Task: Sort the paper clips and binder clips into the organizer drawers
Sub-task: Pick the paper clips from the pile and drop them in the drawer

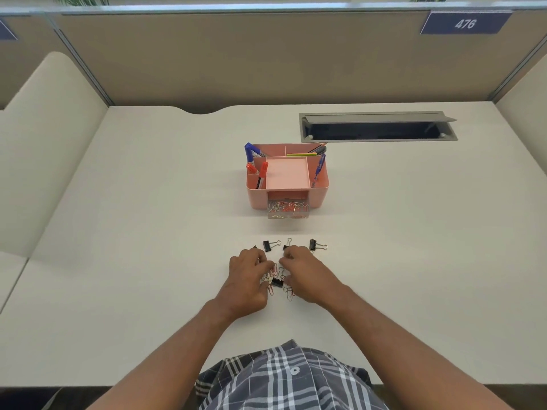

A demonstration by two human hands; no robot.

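A pink desk organizer (321,184) stands mid-desk. Its clear drawer (288,210) is pulled out toward me and holds several paper clips. Near the front lies a small heap of red and silver paper clips (275,275) with a black binder clip (277,282) in it. My left hand (247,279) and my right hand (307,275) rest on either side of the heap, fingers curled onto the clips. Whether either hand grips one is hidden. Beyond the fingers lie more black binder clips, one at the left (268,245) and one at the right (313,245).
The organizer's top compartments hold blue and red markers (262,170) and pens (318,149). An open grey cable hatch (377,127) is sunk into the white desk (148,232) behind right. Beige partition walls close off the back and sides.
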